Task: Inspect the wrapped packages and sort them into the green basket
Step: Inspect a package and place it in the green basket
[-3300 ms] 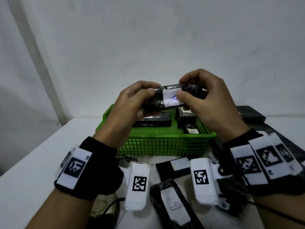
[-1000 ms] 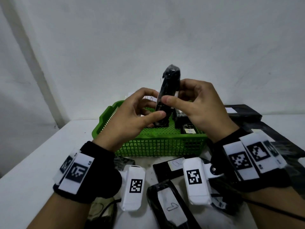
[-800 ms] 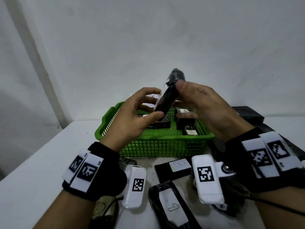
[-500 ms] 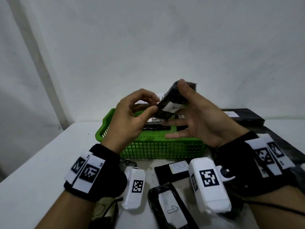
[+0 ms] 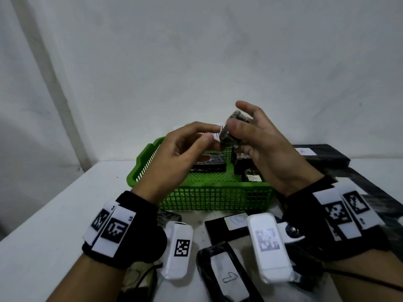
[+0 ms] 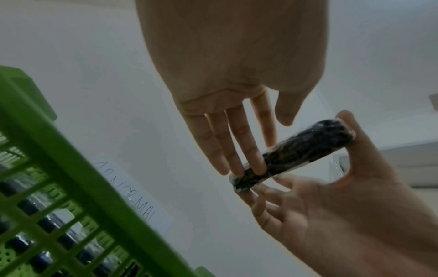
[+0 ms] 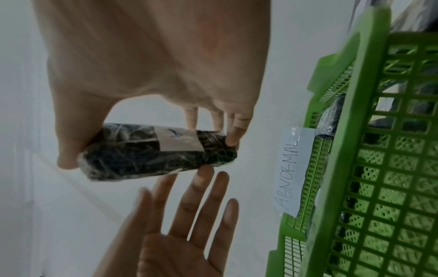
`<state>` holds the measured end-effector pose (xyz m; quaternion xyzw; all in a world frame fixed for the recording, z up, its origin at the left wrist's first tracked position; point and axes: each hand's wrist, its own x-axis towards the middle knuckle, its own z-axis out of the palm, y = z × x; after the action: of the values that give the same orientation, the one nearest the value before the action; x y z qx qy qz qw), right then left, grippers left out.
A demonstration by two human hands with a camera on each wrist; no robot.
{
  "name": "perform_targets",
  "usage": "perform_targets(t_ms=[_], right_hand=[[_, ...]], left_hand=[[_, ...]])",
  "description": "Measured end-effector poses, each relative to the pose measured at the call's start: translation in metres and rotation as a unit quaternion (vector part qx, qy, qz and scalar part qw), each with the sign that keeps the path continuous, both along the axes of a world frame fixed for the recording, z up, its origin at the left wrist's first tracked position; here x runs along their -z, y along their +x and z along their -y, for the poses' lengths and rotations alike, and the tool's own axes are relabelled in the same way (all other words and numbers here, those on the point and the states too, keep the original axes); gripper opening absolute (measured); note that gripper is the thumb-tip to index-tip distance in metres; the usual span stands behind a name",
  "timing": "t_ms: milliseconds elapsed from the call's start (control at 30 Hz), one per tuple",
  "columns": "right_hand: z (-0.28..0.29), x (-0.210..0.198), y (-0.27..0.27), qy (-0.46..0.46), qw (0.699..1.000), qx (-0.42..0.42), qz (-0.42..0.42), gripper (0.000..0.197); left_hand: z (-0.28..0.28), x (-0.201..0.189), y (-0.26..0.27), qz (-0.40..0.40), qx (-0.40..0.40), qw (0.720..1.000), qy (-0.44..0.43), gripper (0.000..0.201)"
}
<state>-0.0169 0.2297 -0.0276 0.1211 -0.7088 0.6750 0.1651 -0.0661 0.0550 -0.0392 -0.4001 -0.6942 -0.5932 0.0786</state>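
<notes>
A black wrapped package (image 5: pixel 231 134) with a white label is held up above the green basket (image 5: pixel 218 199). My right hand (image 5: pixel 250 131) grips it by its ends. In the right wrist view the thumb presses one end of the package (image 7: pixel 147 155) and the fingertips (image 7: pixel 232 140) the other. My left hand (image 5: pixel 209 134) is beside it with straight fingers (image 6: pixel 239 165) that just touch the package (image 6: pixel 296 155). Black wrapped packages (image 5: pixel 209 166) lie inside the basket, one with a white label (image 5: pixel 251 177).
A paper label reading ABNORMAL (image 7: pixel 290 172) hangs on the basket's far wall. More black packages lie on the white table: two with labels (image 5: pixel 226 277) (image 5: pixel 229 225) near me, one at the back right (image 5: pixel 316 153). A wall stands close behind the basket.
The package has turned from upright to lying across between my right thumb and fingers. My left hand has stopped pinching its lower end and now only touches it with straight fingers.
</notes>
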Motion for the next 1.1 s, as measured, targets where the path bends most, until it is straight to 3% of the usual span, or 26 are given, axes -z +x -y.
perform_targets(t_ms=[200, 300, 433, 533, 700, 867, 1000, 1100], right_hand=[[-0.006, 0.003, -0.003, 0.073, 0.987, 0.102, -0.098, 0.094], [-0.005, 0.007, -0.004, 0.155, 0.979, 0.086, -0.101, 0.105], [-0.003, 0.007, 0.0, 0.243, 0.959, 0.073, -0.123, 0.113], [-0.006, 0.008, 0.0, 0.237, 0.967, 0.048, -0.086, 0.113], [-0.008, 0.001, -0.002, 0.122, 0.987, 0.098, -0.025, 0.08], [-0.007, 0.002, -0.003, 0.111, 0.985, 0.117, -0.062, 0.03], [-0.005, 0.0, -0.002, 0.126, 0.98, 0.122, -0.089, 0.028], [-0.006, -0.002, 0.001, 0.119, 0.985, 0.077, -0.094, 0.029]], left_hand=[[0.005, -0.009, -0.001, 0.126, 0.033, 0.99, 0.053, 0.043], [0.007, -0.011, -0.003, 0.164, 0.041, 0.984, 0.052, 0.048], [0.006, -0.007, -0.004, 0.179, 0.056, 0.982, 0.013, 0.036], [0.006, -0.006, -0.004, 0.183, 0.064, 0.981, 0.027, 0.037], [0.006, -0.005, -0.003, 0.141, 0.058, 0.988, -0.008, 0.043], [0.001, -0.003, 0.0, 0.11, 0.05, 0.991, -0.064, 0.045], [-0.001, -0.001, -0.001, 0.1, 0.027, 0.991, -0.085, 0.039], [0.002, -0.002, -0.004, 0.038, -0.025, 0.995, -0.086, 0.041]])
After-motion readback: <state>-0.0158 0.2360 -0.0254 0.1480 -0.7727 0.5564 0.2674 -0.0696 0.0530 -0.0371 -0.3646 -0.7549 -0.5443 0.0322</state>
